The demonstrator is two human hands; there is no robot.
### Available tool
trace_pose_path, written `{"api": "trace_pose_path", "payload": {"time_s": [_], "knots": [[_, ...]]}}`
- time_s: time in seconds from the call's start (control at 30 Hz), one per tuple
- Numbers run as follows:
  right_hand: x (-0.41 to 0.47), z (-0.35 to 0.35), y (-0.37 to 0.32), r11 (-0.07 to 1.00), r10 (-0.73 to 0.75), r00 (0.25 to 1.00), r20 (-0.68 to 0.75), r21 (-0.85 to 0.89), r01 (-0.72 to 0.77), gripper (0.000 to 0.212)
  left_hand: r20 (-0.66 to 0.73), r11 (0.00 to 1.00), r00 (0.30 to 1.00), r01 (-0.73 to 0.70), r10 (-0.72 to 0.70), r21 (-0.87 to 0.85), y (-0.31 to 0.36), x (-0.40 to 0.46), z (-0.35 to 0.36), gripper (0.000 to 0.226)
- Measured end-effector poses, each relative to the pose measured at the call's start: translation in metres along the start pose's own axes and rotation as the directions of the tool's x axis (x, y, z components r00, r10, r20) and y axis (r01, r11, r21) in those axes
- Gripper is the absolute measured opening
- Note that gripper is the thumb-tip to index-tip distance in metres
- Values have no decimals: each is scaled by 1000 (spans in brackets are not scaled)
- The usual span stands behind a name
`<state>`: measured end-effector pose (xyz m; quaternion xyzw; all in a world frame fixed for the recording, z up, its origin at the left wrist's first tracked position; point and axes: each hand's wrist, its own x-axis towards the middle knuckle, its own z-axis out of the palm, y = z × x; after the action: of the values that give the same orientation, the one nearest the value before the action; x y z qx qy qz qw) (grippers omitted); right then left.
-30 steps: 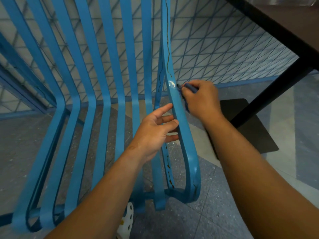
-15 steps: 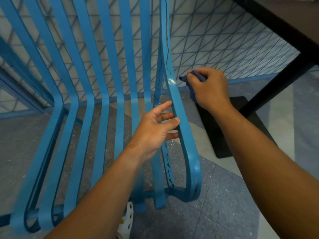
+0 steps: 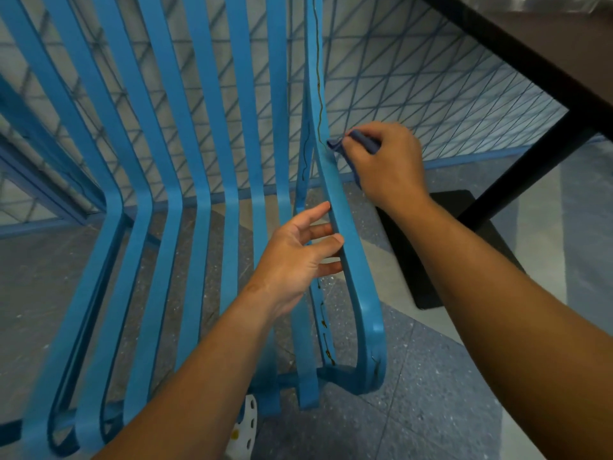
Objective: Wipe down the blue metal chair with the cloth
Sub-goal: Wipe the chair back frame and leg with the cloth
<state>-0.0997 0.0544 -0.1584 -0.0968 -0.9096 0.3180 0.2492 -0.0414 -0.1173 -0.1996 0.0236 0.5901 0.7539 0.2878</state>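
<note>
The right hand (image 3: pixel 386 161) pinches the bunched cloth (image 3: pixel 336 144) against the outermost slat of the blue chair (image 3: pixel 205 180); the left hand (image 3: pixel 298 257), fingers spread, steadies that slat. No slat looks visibly wiped, so most seems left.

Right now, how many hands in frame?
2. Left hand rests open against the chair's outer slat; right hand, higher up, presses the cloth to that slat.
</note>
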Motion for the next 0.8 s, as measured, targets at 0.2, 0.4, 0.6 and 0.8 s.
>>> {"api": "trace_pose_path", "payload": {"time_s": [0.2,0.4,0.6,0.8], "knots": [[-10,19,-9,981,-153,961,229,-82,175,14,-4,1000,1000,10,-10,6,0,-1,0,57],[16,11,-3,995,10,986,164,-104,8,18,13,1000,1000,18,-18,4,3,-5,-1,56],[-13,20,-7,999,-45,967,251,7,45,15,44,997,998,44,-47,65,0,-15,4,71],[-33,14,-11,999,29,961,274,-24,-24,17,44,982,994,90,-98,165,5,-25,-5,60]]}}
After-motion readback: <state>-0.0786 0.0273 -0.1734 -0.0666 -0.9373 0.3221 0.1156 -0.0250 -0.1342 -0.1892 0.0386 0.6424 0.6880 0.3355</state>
